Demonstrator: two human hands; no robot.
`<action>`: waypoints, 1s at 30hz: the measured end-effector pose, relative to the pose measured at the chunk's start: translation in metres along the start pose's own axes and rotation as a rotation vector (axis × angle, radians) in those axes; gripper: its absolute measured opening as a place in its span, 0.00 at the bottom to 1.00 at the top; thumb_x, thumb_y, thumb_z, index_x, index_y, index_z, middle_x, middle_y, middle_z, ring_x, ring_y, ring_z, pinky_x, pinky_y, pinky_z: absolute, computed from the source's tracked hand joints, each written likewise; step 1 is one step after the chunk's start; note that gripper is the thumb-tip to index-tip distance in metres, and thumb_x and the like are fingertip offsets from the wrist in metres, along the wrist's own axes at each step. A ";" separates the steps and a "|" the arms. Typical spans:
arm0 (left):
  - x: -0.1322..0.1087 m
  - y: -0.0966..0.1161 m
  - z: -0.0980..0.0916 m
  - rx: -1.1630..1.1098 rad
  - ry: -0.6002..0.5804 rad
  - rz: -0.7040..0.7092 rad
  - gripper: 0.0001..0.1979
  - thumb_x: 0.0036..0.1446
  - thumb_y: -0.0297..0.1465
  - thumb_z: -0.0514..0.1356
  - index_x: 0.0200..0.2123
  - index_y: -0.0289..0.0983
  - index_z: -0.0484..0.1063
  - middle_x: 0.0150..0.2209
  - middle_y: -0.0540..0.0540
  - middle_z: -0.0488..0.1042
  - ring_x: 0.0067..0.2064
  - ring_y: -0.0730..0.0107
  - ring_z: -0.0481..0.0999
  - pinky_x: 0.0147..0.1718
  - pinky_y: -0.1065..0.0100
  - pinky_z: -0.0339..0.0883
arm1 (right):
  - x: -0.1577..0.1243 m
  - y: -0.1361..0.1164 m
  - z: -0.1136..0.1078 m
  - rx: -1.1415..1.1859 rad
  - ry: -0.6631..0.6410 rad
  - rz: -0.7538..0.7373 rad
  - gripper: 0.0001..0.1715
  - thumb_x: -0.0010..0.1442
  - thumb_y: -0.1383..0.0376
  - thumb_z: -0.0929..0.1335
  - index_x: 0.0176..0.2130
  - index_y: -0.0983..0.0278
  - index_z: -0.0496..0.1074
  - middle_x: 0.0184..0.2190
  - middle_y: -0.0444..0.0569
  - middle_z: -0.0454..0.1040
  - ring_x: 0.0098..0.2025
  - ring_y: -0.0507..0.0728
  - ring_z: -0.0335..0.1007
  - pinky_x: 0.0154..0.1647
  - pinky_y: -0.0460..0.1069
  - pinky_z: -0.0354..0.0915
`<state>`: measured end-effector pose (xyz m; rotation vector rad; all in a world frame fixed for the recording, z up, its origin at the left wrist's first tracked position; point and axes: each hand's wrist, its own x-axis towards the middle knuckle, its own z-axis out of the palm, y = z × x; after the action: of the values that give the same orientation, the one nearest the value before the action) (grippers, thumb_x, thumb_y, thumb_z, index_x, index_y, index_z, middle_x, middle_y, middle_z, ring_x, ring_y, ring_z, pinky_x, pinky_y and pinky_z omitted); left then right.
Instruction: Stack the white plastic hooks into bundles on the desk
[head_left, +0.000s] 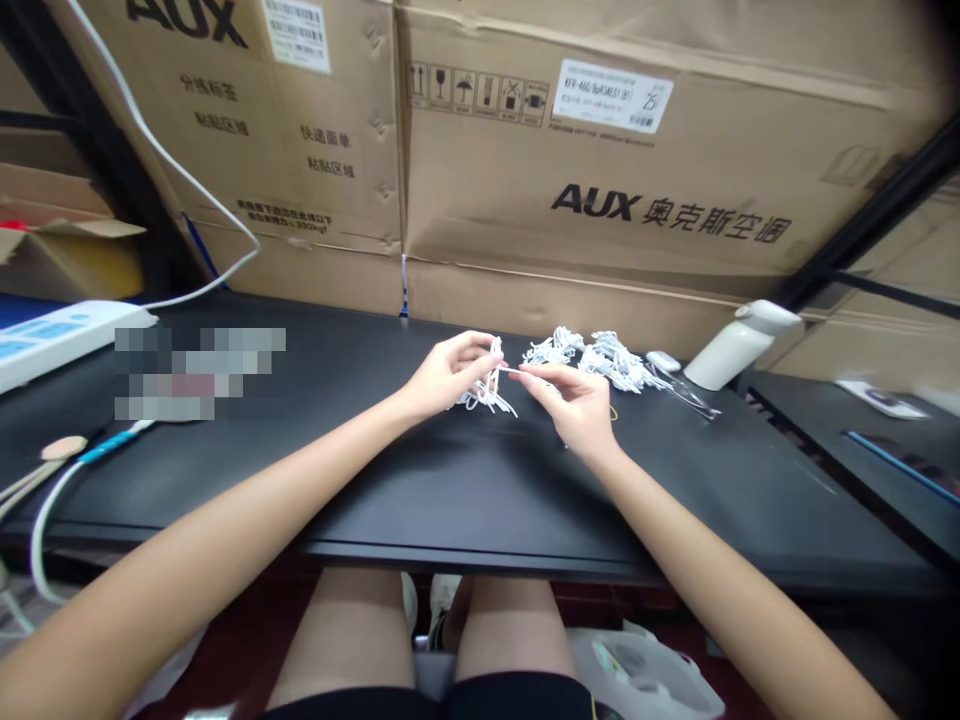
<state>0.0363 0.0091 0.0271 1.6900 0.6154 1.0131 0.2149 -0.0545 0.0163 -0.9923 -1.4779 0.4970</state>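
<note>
Above the middle of the black table, my left hand is closed on a bunch of thin white cords, whose loose ends hang below the fingers. My right hand, just to its right, pinches one white strand drawn out from that bunch, so a short length spans the gap between the hands. Beyond my right hand lie two bundles of similar white cords on the table. A small bit of yellow band shows beside the right hand. Whether the strands are string or thin cable cannot be made out.
Large cardboard boxes stand along the back of the black table. A white bottle leans at the right, near a pair of glasses. On the left are a white power strip and a white cable.
</note>
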 end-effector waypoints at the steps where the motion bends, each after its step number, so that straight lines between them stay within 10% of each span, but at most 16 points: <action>1: 0.000 0.001 0.001 -0.020 0.025 -0.003 0.21 0.52 0.42 0.62 0.44 0.34 0.68 0.34 0.44 0.76 0.29 0.71 0.76 0.27 0.70 0.71 | 0.000 0.000 0.000 -0.013 -0.017 -0.007 0.08 0.54 0.61 0.71 0.34 0.61 0.79 0.33 0.48 0.80 0.38 0.59 0.77 0.44 0.55 0.71; 8: 0.004 0.007 0.000 -0.097 0.261 -0.074 0.16 0.52 0.38 0.63 0.40 0.34 0.68 0.30 0.48 0.75 0.22 0.75 0.74 0.21 0.72 0.69 | -0.002 -0.004 0.003 -0.287 -0.073 -0.120 0.11 0.60 0.62 0.66 0.41 0.62 0.75 0.38 0.50 0.79 0.43 0.57 0.74 0.49 0.54 0.68; 13: 0.009 0.006 -0.006 -0.079 0.395 -0.082 0.13 0.54 0.37 0.61 0.38 0.34 0.67 0.28 0.49 0.74 0.21 0.76 0.72 0.18 0.74 0.67 | -0.004 0.006 0.004 -0.587 -0.381 -0.300 0.10 0.60 0.64 0.66 0.42 0.63 0.75 0.45 0.53 0.76 0.48 0.60 0.70 0.53 0.57 0.64; 20: 0.005 -0.004 0.000 -0.041 0.250 -0.026 0.15 0.53 0.39 0.62 0.38 0.34 0.67 0.27 0.49 0.73 0.21 0.76 0.72 0.20 0.74 0.68 | -0.007 0.012 0.009 -0.744 -0.596 -0.326 0.12 0.62 0.66 0.64 0.41 0.64 0.76 0.50 0.55 0.73 0.52 0.61 0.68 0.56 0.61 0.60; 30: 0.002 -0.011 -0.001 0.084 0.119 0.040 0.17 0.54 0.41 0.61 0.40 0.35 0.68 0.30 0.47 0.74 0.23 0.75 0.73 0.22 0.73 0.67 | 0.002 0.020 0.003 -0.617 -0.448 -0.225 0.09 0.57 0.73 0.65 0.33 0.64 0.75 0.31 0.49 0.78 0.34 0.56 0.75 0.40 0.51 0.68</action>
<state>0.0374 0.0144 0.0177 1.7298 0.7125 1.1364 0.2181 -0.0413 0.0006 -1.2125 -2.1943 0.0884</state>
